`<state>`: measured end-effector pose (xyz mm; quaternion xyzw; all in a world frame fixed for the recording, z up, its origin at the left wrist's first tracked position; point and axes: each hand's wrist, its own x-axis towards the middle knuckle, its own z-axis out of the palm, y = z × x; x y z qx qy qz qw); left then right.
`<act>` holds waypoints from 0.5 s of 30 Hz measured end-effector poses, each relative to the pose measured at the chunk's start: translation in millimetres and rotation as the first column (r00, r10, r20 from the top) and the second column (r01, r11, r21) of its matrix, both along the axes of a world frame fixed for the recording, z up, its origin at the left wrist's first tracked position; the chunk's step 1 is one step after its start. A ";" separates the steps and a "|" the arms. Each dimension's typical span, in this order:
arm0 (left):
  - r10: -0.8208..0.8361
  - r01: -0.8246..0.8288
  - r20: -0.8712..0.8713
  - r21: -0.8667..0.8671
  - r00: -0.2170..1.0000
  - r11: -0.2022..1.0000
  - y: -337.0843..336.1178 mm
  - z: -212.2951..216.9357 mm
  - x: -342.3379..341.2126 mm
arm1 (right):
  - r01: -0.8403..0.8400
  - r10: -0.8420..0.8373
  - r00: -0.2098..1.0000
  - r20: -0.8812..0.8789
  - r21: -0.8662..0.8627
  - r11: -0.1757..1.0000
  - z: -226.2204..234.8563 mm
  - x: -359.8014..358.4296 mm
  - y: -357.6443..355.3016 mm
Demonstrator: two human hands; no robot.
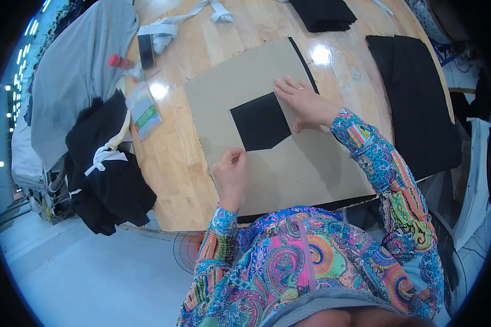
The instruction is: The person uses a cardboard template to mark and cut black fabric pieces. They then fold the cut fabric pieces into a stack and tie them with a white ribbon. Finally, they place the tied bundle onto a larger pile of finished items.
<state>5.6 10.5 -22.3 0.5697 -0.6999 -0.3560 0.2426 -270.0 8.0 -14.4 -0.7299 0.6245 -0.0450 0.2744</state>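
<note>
A black five-sided piece shaped like a pocket [261, 122] lies flat on a large beige-grey sheet [213, 98] on the wooden table. Black edging or cloth shows along the sheet's right and near edges. My left hand [231, 173] is closed in a pinch by the near left corner of the black piece. Whatever its fingertips hold, if anything, is too small to make out. On the other side, my right hand [306, 103] rests open on the sheet, its fingers stretched out and touching or nearly touching the piece's right edge.
Black folded cloth lies at the far side [324, 13] and at the right [414, 103]. Left of the sheet are a plastic packet [146, 115], a red-capped bottle [116, 61] and a white strip [163, 28]. Black cloth bundles [109, 180] tied in white hang at the left edge.
</note>
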 end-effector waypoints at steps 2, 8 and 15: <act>0.006 -0.006 0.004 -0.005 1.000 1.000 -0.4 0.2 1.9 | -0.004 0.005 1.000 0.007 -0.006 1.000 -1.0 0.3 -0.4; 0.015 -0.008 -0.090 0.075 0.996 0.997 1.9 1.1 -1.4 | 0.005 -0.005 1.000 0.005 0.008 1.000 -0.5 -0.7 -0.9; -0.104 0.159 -0.361 0.126 0.927 0.979 24.9 -3.2 -61.1 | -0.003 0.003 1.000 -0.025 0.002 1.000 3.5 3.6 -1.8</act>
